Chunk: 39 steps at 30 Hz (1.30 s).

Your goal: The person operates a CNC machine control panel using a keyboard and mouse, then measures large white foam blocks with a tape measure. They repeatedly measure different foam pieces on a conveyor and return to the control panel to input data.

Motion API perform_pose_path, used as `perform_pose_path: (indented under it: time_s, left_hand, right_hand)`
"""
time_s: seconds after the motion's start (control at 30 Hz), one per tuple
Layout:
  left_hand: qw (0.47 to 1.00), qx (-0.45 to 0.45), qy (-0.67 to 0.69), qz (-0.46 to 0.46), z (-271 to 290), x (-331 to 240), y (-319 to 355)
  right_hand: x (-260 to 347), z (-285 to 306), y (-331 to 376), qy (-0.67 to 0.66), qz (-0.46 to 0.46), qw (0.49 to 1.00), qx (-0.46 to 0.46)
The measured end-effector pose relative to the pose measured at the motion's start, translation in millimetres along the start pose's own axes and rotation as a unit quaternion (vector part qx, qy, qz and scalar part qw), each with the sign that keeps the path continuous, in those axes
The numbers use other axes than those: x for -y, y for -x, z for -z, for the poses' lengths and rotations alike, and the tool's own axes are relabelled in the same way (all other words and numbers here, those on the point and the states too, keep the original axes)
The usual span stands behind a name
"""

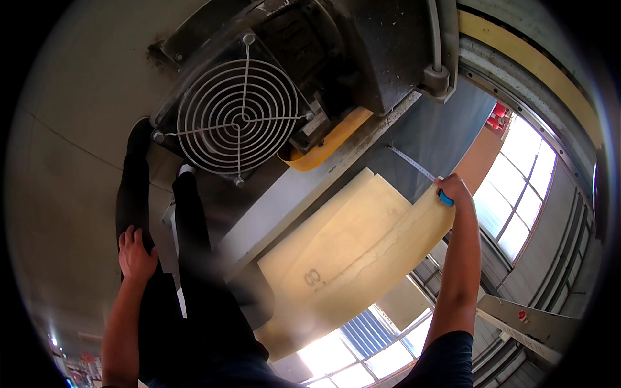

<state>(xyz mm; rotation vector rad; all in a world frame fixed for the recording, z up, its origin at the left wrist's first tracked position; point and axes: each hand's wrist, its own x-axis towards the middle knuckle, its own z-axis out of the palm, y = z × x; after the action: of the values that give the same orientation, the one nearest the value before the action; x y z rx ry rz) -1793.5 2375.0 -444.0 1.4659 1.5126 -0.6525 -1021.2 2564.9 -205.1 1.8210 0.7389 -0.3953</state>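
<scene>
"How many hands do you see, and what are they doing?"

"Two, well apart; the right hand (454,187) is wrapped around one blue tape measure (445,198), at the far right corner of a pale yellow sheet (362,258); the left hand (137,258) holds nothing that I can see, its fingers a little spread on one of the two black-trousered legs (194,258)."

"Is the tape drawn out?"

"Yes, one pale tape blade (414,164) slants up and left from the case, over a dark grey surface (404,169); (whether its tip touches anything, I cannot tell)."

"And around them?"

"One round wire fan guard (213,121), with four bolts at its corners, stands left of the sheet; one orange-yellow curved strip (333,138) sits just beside it; one long light beam (284,210) runs between guard and sheet; I count two window areas, a right-hand window (511,174) and a lower window (352,375), and one red button (522,315) on a metal box at the lower right."
</scene>
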Motion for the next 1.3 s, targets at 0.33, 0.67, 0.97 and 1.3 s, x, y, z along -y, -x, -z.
perform_pose_path:
  time_s: [0.33,0.67,0.97,1.3]
  left_hand:
    - [1.0,0.007,-0.004,0.003,3,-2,0]
    - [1.0,0.012,0.006,0.004,5,0,0]
    - [1.0,0.014,0.004,0.003,7,3,-1]
    - [1.0,0.024,0.004,0.008,12,1,0]
  right_hand:
    - [2,5,-4,0.006,-0.009,0.999,0.034]
    - [2,-29,44,-0.108,0.002,0.992,0.061]
    - [15,-51,69,-0.138,0.008,0.988,0.073]
    - [27,-55,71,-0.103,-0.01,0.99,0.097]
